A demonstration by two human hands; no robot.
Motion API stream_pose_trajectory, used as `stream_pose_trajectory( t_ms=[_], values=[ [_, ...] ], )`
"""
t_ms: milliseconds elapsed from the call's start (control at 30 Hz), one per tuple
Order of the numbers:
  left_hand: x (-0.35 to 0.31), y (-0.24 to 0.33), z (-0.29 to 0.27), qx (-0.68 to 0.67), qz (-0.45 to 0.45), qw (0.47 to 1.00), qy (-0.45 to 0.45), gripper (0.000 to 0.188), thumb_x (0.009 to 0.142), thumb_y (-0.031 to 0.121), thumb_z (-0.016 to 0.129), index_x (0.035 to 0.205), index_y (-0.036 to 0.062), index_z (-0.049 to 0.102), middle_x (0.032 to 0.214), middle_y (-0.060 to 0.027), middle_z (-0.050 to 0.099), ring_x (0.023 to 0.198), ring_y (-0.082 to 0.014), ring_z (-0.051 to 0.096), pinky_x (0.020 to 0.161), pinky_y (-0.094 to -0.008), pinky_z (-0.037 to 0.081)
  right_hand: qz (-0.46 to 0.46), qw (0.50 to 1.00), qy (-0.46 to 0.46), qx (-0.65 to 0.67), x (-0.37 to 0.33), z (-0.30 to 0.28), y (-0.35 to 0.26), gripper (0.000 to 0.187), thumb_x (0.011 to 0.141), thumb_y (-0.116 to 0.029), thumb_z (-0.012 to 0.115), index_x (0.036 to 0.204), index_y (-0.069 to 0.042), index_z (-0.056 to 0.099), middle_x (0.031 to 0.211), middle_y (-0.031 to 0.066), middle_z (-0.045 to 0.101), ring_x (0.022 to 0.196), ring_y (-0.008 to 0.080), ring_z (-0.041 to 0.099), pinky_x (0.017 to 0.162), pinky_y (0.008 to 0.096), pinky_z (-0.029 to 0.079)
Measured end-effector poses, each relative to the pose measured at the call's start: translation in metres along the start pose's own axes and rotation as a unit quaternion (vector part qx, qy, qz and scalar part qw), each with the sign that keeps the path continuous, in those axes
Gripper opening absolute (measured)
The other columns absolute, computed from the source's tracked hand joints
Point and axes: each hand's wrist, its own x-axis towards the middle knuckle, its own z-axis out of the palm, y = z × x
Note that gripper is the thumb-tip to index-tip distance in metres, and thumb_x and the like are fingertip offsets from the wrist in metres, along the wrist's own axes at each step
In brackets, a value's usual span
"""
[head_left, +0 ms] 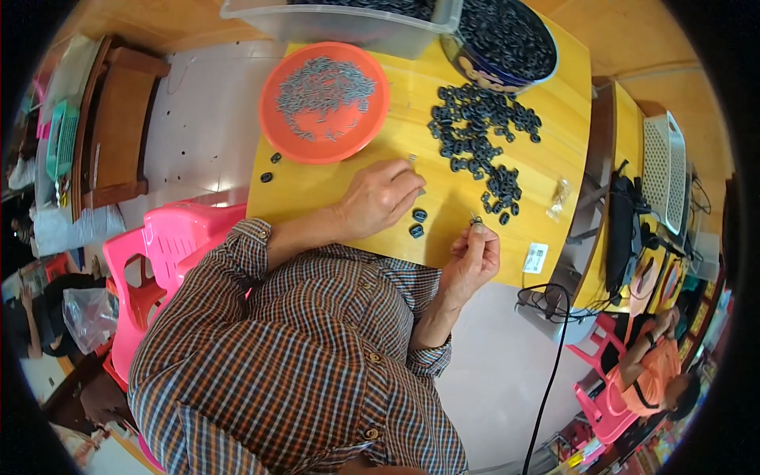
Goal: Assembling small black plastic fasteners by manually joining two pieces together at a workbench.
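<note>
My left hand hovers over the near edge of the yellow table, its fingers bent and pressed together. Whatever they pinch is too small to make out. A few loose metal pins lie by its fingertips. My right hand pinches a small black plastic piece between thumb and forefinger, and a thin metal tip sticks up from it. Between the hands lie two black oval pieces. Beyond the right hand, many similar black pieces are spread in a loose heap. An orange-red plate holds many grey metal pins.
A clear plastic bin and a dark round tub full of black pieces stand at the far edge. A small clear bag and a white label lie at right. A black cable hangs beside the table. Another person sits at right.
</note>
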Motion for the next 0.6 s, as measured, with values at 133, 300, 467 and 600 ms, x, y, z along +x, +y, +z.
stream_pose_trajectory(
  t_ms=[133,300,467,600],
  values=[
    [0.028,0.001,0.018,0.022,0.02,0.999,-0.019,0.011,0.075,0.0,0.064,0.086,0.0013,0.063,0.081,-0.0105,0.058,0.07,-0.0273,0.06,0.06,-0.0346,0.05,0.007,1.0,0.0,0.006,-0.001,-0.002,0.001,0.012,0.088,-0.013,0.061,0.08,-0.006,0.055,0.069,0.0023,0.057,0.052,0.0059,0.044,0.046,0.0183,0.032],
    [0.046,0.0,0.035,0.093,0.002,0.993,-0.072,0.016,0.076,0.009,0.067,0.09,0.003,0.063,0.083,-0.0102,0.054,0.075,-0.0281,0.059,0.065,-0.0381,0.049,0.013,1.0,0.011,-0.011,0.0,-0.004,-0.001,0.013,0.088,-0.013,0.06,0.079,-0.006,0.055,0.069,0.0018,0.056,0.053,0.0057,0.044,0.048,0.0179,0.033],
    [0.054,-0.001,0.041,0.12,0.003,0.989,-0.081,0.019,0.075,0.015,0.069,0.089,0.0036,0.063,0.083,-0.0098,0.053,0.077,-0.0283,0.058,0.067,-0.0399,0.048,0.018,1.0,0.012,-0.015,0.002,-0.004,-0.001,0.013,0.089,-0.013,0.06,0.08,-0.005,0.055,0.069,0.0015,0.056,0.053,0.0054,0.044,0.048,0.0178,0.033],
    [0.055,-0.003,0.044,0.15,0.008,0.985,-0.09,0.019,0.075,0.016,0.069,0.088,0.0039,0.063,0.083,-0.0092,0.051,0.078,-0.0281,0.057,0.068,-0.0412,0.047,0.022,0.999,0.004,-0.023,0.004,-0.005,0.0,0.013,0.089,-0.014,0.06,0.081,-0.005,0.055,0.07,0.0017,0.056,0.053,0.005,0.045,0.048,0.0177,0.033]
  ],
)
